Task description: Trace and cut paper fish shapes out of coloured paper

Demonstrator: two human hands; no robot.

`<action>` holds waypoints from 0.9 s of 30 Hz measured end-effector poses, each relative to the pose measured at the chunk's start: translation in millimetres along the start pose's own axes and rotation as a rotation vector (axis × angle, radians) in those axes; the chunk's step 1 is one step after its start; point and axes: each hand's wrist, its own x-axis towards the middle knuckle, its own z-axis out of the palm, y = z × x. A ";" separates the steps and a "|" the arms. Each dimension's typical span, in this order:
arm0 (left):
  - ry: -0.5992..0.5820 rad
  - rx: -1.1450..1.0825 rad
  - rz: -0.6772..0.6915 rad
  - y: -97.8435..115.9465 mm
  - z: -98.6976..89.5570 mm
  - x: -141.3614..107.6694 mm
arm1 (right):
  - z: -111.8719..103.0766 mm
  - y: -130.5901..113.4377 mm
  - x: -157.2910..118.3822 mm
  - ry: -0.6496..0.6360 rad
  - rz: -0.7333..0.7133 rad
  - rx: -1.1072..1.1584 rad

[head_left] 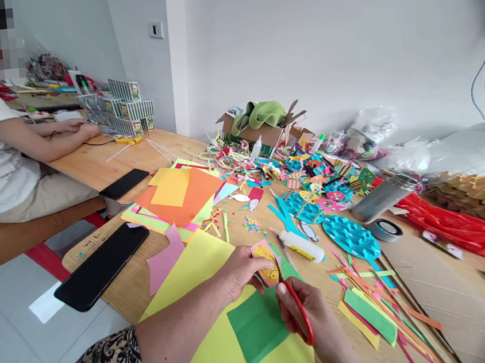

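My left hand pinches a small pink and yellow paper piece with a fish drawn on it. In my right hand is a pair of red-handled scissors, its blades against the right side of that paper. Whether the blades are fully closed is hard to see. Beneath both hands lie a green paper square and a large yellow sheet. Just beyond the scissors a white glue bottle rests on its side.
Paper strips lie at the right, near a grey tumbler and tape roll. Stacked coloured sheets, two black phones and cut paper fish cover the table's far side. A person sits at the left.
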 end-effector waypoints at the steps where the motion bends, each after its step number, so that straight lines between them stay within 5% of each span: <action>1: 0.000 0.000 -0.004 0.2 0.1 0.0 | -0.2 0.1 -0.1 -0.003 -0.003 0.001; 27: 0.002 -0.153 -0.001 0.1 -4.1 2.1 | -4.0 -11.5 -7.3 -0.132 -0.082 0.106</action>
